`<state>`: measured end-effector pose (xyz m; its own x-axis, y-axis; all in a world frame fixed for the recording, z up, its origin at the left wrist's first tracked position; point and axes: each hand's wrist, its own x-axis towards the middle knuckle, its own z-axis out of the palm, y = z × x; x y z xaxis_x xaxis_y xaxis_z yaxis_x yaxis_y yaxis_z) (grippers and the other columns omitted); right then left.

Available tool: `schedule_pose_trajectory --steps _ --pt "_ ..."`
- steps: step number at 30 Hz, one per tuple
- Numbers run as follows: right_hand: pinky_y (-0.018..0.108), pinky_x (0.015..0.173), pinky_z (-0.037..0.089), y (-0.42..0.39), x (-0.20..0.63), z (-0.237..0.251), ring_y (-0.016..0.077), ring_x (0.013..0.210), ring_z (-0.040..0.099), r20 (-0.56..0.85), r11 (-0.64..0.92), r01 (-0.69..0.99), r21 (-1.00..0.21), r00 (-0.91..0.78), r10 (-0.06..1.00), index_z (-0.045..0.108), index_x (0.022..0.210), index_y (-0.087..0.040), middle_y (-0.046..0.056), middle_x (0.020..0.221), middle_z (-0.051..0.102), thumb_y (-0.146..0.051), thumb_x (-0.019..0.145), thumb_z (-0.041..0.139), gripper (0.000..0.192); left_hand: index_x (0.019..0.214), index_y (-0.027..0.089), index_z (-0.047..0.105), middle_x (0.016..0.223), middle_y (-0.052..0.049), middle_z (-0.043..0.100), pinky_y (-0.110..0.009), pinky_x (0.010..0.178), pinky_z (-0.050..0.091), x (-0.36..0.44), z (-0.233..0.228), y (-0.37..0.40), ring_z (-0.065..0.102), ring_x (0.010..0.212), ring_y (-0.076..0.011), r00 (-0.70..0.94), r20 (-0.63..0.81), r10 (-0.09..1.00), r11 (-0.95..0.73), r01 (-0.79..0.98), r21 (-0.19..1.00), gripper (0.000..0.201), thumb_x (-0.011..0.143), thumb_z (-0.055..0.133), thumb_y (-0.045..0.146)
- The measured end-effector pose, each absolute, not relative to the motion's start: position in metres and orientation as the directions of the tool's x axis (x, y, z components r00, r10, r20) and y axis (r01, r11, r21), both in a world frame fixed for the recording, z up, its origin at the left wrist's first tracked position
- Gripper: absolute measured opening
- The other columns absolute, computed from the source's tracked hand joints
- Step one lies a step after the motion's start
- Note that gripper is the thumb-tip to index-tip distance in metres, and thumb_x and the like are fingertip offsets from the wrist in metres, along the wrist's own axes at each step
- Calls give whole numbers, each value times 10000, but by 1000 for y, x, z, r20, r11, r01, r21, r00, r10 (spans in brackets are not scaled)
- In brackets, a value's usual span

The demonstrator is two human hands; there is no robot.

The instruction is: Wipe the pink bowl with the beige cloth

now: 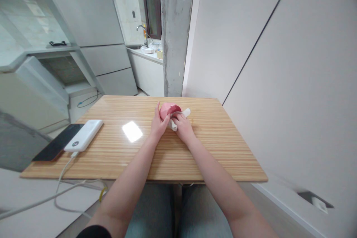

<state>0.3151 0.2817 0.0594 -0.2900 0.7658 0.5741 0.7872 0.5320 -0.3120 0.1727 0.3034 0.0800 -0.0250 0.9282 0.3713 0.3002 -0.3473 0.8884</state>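
Observation:
A glossy pink cup or small bowl (166,109) lies tilted over the wooden table, its opening turned to the right and toward me. My left hand (160,122) grips it from the left side, thumb near the rim. A white cloth or paper towel (173,125) is bunched at the opening, and one end sticks out to the right. My right hand (182,126) presses this white cloth at the mouth of the cup, with the fingertips partly hidden inside.
On the table (223,148), at the left, a white power bank (84,135) with a cable (65,167) rests partly on a dark flat phone or tablet (54,147). A wall (279,81) stands close on the right. Beyond are a sink faucet (145,33) and grey cabinets (106,59).

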Motion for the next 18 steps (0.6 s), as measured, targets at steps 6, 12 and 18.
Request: schedule_pose_trajectory --steps 6,12,18 --pt "415 960 414 282 310 54 249 1118 471 578 493 789 -368 -221 785 646 1076 -176 122 1082 617 -177 866 500 256 1464 195 173 1321 -117 528 -358 1011 422 184 82 293 549 1171 -237 -21 385 923 -375 189 908 892 751 662 417" --pt "386 942 415 278 310 62 223 1126 482 567 577 760 -300 -345 748 628 1082 -199 100 1156 596 -139 862 491 266 1388 194 395 1285 -102 568 -402 1069 360 168 83 310 505 1222 -263 -41 388 921 -360 298 884 671 792 616 411" --pt "391 908 393 276 316 66 225 1092 487 491 498 831 -248 -336 804 640 967 -185 97 1055 633 -175 884 486 175 1401 193 375 1252 -109 592 -378 1019 417 167 76 319 555 1165 -253 -26 242 970 -233 185 955 758 742 671 420"
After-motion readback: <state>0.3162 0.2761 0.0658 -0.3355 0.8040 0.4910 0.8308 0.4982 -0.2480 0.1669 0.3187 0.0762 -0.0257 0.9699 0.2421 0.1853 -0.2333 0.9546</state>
